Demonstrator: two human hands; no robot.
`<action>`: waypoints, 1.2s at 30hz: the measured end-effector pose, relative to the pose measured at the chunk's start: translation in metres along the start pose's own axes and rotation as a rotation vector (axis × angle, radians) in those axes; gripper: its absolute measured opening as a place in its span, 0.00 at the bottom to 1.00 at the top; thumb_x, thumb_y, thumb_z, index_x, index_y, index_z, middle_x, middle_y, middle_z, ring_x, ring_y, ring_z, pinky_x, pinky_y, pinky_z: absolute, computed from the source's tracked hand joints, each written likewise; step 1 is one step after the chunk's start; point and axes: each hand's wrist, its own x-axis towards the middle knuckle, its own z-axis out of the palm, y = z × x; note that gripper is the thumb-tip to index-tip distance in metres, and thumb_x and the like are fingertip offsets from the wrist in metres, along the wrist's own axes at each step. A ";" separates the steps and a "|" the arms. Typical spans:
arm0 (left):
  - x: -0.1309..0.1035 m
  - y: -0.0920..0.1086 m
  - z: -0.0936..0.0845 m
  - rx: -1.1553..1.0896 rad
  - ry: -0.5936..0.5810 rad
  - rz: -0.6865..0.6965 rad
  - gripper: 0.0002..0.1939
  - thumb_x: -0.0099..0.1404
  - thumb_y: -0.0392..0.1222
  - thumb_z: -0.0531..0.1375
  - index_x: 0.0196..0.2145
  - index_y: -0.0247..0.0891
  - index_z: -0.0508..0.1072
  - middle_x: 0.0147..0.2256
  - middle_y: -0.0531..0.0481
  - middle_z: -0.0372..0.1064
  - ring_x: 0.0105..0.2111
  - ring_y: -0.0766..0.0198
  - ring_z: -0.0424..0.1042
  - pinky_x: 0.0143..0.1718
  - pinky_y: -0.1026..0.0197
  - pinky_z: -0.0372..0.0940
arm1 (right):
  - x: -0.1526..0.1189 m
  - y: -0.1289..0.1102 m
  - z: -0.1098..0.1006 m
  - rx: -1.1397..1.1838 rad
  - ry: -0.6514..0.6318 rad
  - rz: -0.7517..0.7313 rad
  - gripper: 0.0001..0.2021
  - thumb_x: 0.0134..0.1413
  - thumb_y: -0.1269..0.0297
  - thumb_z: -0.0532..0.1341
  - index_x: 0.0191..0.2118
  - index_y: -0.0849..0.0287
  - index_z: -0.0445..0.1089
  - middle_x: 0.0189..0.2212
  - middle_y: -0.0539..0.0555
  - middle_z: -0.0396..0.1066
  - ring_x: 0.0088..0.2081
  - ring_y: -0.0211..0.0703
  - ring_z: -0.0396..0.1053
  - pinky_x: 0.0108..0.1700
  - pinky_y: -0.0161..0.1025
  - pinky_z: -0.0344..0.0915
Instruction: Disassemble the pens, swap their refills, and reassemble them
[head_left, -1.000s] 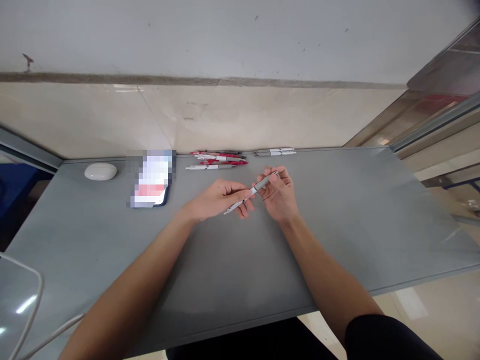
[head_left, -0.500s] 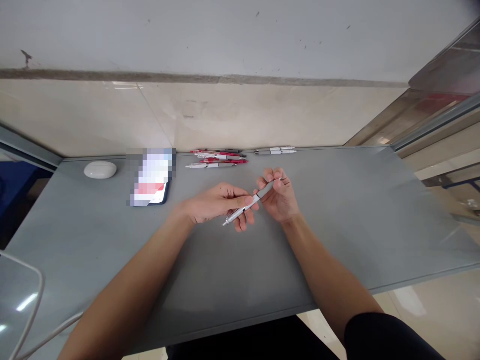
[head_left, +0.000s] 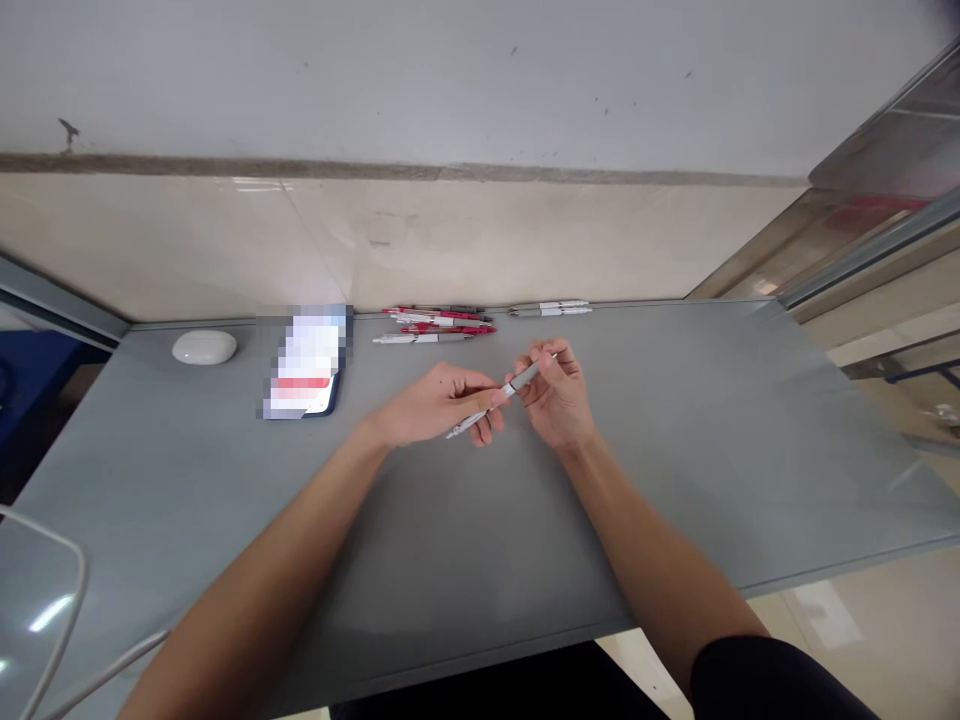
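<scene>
Item: one pen (head_left: pixel 526 375), slim, grey and white. It is lying aslant between the two hands, above the grey table (head_left: pixel 480 560), its grey end pointing toward two o'clock and its pale end toward eight.

Grip, left hand (head_left: pixel 427 405): narrow; thumb and fingers are holding the pale barrel near its middle.

Grip, right hand (head_left: pixel 561 402): narrow; thumb and fingers are pinching the grey section by the tip.

Handling, as judged: probably weighing very little. The barrel is looking stiff, likely hard plastic. The pale stretch is shining slightly and may be slipping under a loose pinch; the grey section, perhaps rubbery, is likely offering firmer purchase. The narrow tip is probably the weakest part. Best hold: grey section for one hand, mid-barrel for the other, sparing both ends any sideways force.

Nearby stock, the pen serving as dial centre: a pile of pens (head_left: pixel 442 322), red, white and grey, is lying near eleven o'clock; two pens (head_left: pixel 551 309) are lying side by side near one; a phone (head_left: pixel 309 350) is resting between nine and ten.
</scene>
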 end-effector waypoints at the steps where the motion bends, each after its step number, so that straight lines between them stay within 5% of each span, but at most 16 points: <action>1: -0.001 0.000 0.000 -0.027 -0.014 -0.007 0.21 0.67 0.55 0.55 0.32 0.33 0.75 0.30 0.47 0.74 0.27 0.64 0.75 0.31 0.62 0.69 | 0.000 -0.001 0.000 0.018 -0.022 0.007 0.10 0.45 0.61 0.70 0.29 0.52 0.67 0.29 0.42 0.64 0.30 0.29 0.69 0.34 0.31 0.74; 13: -0.002 -0.003 0.002 -0.336 -0.183 -0.069 0.18 0.67 0.52 0.56 0.40 0.33 0.74 0.31 0.46 0.75 0.26 0.65 0.75 0.29 0.62 0.70 | -0.004 0.000 0.000 0.129 -0.096 0.023 0.12 0.40 0.61 0.72 0.28 0.50 0.68 0.28 0.41 0.63 0.29 0.29 0.68 0.33 0.31 0.75; 26: 0.004 -0.001 0.005 0.039 0.150 0.082 0.18 0.65 0.52 0.58 0.27 0.34 0.73 0.25 0.51 0.71 0.25 0.68 0.73 0.30 0.66 0.67 | 0.003 0.003 -0.003 0.035 0.046 -0.039 0.09 0.46 0.65 0.69 0.30 0.51 0.68 0.28 0.41 0.65 0.30 0.29 0.70 0.37 0.34 0.75; 36: -0.003 0.004 0.002 -0.200 -0.093 -0.049 0.19 0.67 0.54 0.55 0.37 0.34 0.74 0.31 0.47 0.74 0.27 0.64 0.75 0.31 0.62 0.69 | -0.002 -0.001 0.000 0.085 -0.079 0.019 0.12 0.42 0.60 0.71 0.31 0.50 0.67 0.30 0.42 0.65 0.32 0.30 0.69 0.35 0.32 0.75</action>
